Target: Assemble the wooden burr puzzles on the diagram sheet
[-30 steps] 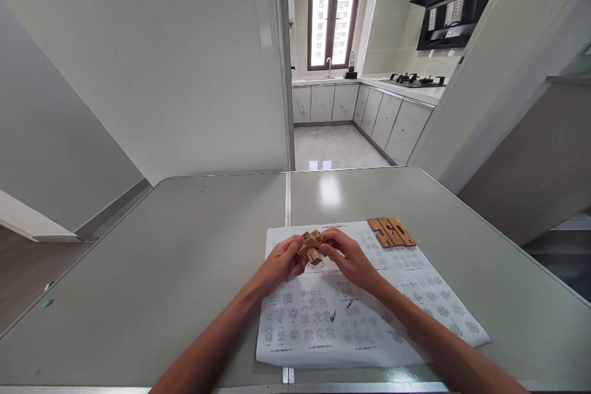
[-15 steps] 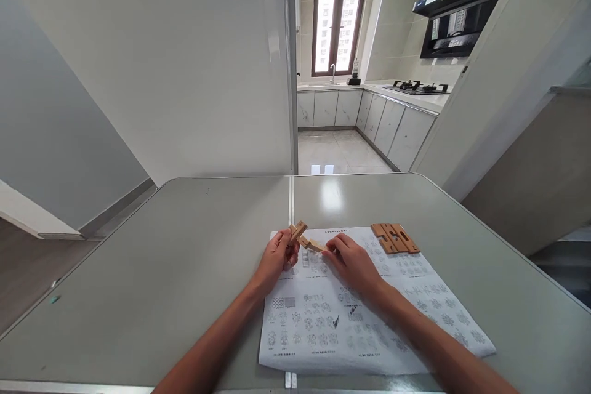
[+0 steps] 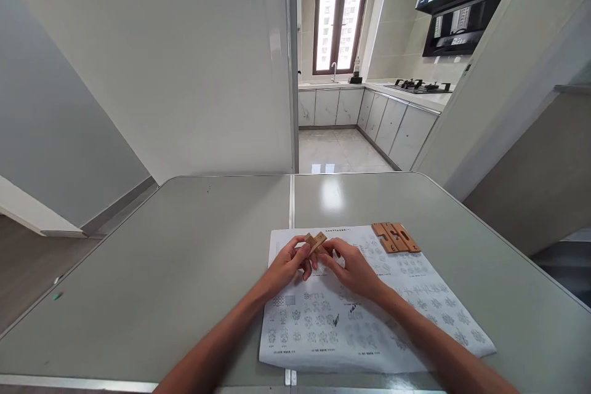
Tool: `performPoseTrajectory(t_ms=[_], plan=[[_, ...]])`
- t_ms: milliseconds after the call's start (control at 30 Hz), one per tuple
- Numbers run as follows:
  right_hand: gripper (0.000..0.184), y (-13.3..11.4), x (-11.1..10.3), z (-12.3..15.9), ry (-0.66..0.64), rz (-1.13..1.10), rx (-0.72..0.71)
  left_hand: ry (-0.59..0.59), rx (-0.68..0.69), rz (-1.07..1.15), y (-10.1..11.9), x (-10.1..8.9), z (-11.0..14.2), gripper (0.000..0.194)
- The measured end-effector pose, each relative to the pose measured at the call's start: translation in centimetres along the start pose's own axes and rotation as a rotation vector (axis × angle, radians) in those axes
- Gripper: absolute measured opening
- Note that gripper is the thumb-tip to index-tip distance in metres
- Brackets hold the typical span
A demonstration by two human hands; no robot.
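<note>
Now our left hand (image 3: 289, 268) and right hand (image 3: 353, 268) pinch the wooden pieces (image 3: 316, 242) together above the printed sheet (image 3: 369, 345), where half a second ago they were drawn apart, with open table (image 3: 207, 246) stretching to our left.

A wide grey-green table (image 3: 221, 246) with a pale metal seam (image 3: 292, 200) down its middle. A large white printed sheet (image 3: 332, 338) lies right of centre, reaching near the front edge. Flat brown wooden pieces (image 3: 396, 238) sit side by side on its far right corner. A small green bit (image 3: 56, 296) lies near the left edge.
</note>
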State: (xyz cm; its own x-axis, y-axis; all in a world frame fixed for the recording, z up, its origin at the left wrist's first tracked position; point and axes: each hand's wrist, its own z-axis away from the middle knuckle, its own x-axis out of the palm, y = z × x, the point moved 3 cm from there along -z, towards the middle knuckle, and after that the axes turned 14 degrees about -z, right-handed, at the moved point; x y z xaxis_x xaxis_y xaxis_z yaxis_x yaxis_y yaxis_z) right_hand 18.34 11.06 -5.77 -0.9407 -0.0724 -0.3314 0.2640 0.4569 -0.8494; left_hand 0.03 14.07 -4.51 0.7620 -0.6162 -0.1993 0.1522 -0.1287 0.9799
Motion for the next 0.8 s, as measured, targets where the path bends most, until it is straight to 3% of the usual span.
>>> performPoseTrajectory(t_ms=[100, 233, 333, 500, 633, 700, 800], plan=[[0.025, 0.0, 0.0, 0.0, 0.003, -0.032, 0.02, -0.003, 0.02, -0.058, 0.2, 0.0, 0.3, 0.053], [0.032, 0.4, -0.1, 0.0, -0.004, -0.023, 0.054, 0.182, 0.096, -0.362, 0.3, 0.1, 1.0, 0.051], [0.032, 0.8, -0.4, -0.1, 0.061, 0.019, 0.064, 0.262, 0.117, -0.521, 0.1, 0.3, 1.2, 0.055], [0.033, 1.8, -1.4, -0.3, 0.203, 0.16, 0.074, 0.406, 0.059, -0.679, -0.7, -0.9, 0.8, 0.028], [0.034, 2.9, -1.9, -0.2, 0.223, 0.244, 0.181, 0.559, 0.025, -0.852, -1.5, -2.3, 0.8, 0.026], [0.033, 3.3, -1.9, -0.1, 0.215, 0.282, 0.232, 0.578, 0.028, -0.889, -1.8, -2.7, 0.8, 0.026], [0.032, 3.3, -1.9, 0.1, 0.205, 0.333, 0.239, 0.503, 0.04, -0.978, -2.0, -2.5, 0.9, 0.024]])
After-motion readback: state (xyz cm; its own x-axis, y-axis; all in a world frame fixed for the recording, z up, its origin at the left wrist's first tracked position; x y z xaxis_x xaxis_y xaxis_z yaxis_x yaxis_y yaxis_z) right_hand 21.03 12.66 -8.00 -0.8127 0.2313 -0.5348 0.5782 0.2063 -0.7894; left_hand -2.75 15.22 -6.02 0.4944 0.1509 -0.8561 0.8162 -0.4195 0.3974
